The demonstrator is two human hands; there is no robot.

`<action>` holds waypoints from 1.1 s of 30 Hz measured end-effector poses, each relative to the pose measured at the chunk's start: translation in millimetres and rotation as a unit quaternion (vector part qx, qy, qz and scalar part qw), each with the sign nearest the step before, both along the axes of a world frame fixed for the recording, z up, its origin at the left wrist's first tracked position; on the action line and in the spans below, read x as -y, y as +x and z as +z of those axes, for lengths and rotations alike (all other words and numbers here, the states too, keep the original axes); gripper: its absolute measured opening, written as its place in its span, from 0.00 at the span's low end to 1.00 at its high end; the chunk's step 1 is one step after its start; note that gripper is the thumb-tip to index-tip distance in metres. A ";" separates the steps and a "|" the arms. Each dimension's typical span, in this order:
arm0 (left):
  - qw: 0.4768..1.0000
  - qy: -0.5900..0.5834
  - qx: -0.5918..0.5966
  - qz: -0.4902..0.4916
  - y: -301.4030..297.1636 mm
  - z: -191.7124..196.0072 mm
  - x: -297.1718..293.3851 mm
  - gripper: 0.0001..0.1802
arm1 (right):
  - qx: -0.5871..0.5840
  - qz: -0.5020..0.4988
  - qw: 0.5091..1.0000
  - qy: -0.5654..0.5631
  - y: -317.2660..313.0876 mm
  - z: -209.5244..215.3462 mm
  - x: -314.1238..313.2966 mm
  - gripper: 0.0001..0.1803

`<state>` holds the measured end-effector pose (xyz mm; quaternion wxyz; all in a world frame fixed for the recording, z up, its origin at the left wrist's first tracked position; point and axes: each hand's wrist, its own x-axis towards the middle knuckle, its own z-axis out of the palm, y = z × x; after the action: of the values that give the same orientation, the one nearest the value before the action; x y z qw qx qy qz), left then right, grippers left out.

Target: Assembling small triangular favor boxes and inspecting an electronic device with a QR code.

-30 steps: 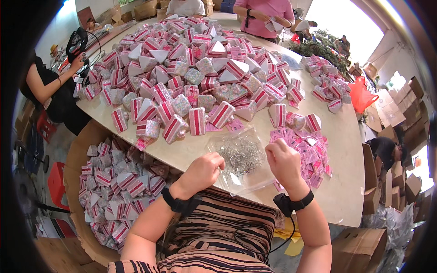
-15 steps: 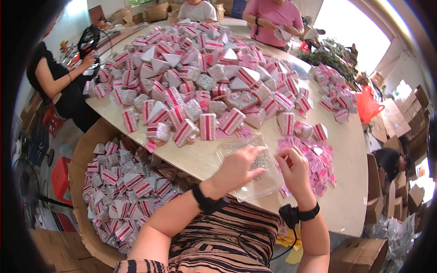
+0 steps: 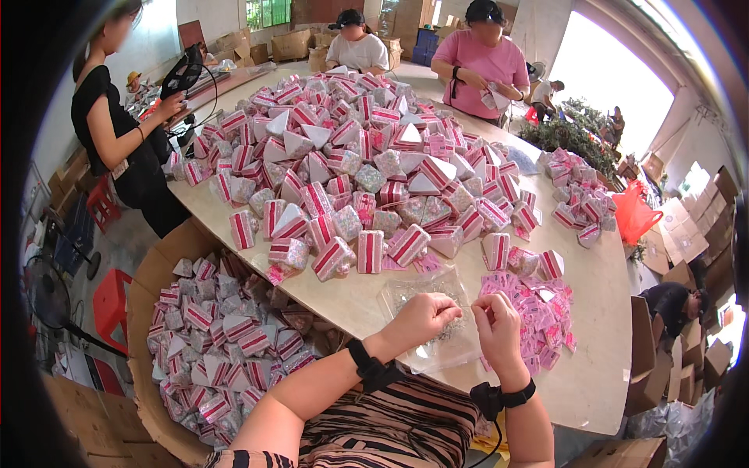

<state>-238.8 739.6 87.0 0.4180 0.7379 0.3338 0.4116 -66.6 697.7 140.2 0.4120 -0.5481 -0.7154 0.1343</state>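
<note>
Clear plastic bag [image 3: 429, 327] of small silvery pieces lies flat on the table [image 3: 601, 374], at its near edge directly before the person. Left hand [image 3: 421, 316] rests on top of the bag, fingers [image 3: 451, 310] curled and pinched together over the silvery contents; what they pinch is too small to tell. Right hand [image 3: 499, 331] is raised just beside the bag's right edge, fingers [image 3: 488, 310] drawn narrow toward the left fingertips; whether they hold a piece cannot be told. The two hands nearly meet above the bag's right half. Each wrist carries a black band.

Just right of the bag lies a spread of flat pink cards [image 3: 538, 312]. Beyond the bag, toward the table's middle, stands a large heap of pink-striped triangular boxes [image 3: 367, 179]. Left of the bag, below the table edge, a round cardboard bin [image 3: 144, 312] holds more such boxes. Other people stand at the far and left sides of the table.
</note>
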 end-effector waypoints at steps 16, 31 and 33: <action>0.957 -0.244 0.086 -0.130 -3.8 -2.1 -4.3 0.15 | 0.084 0.035 0.993 0.073 -3.9 -7.9 4.4 0.05; 0.981 -0.155 0.004 -0.114 -11.3 3.2 -1.9 0.12 | 0.118 0.050 0.992 0.009 -6.9 -9.5 2.0 0.07; 0.996 -0.045 -0.051 -0.053 -13.6 -2.4 -0.8 0.11 | 0.130 0.054 0.990 0.000 -7.3 -6.7 3.5 0.08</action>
<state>-252.4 740.4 84.6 0.4547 0.7550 0.3326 0.3355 -74.0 694.2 133.6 0.3076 -0.5216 -0.7914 0.0841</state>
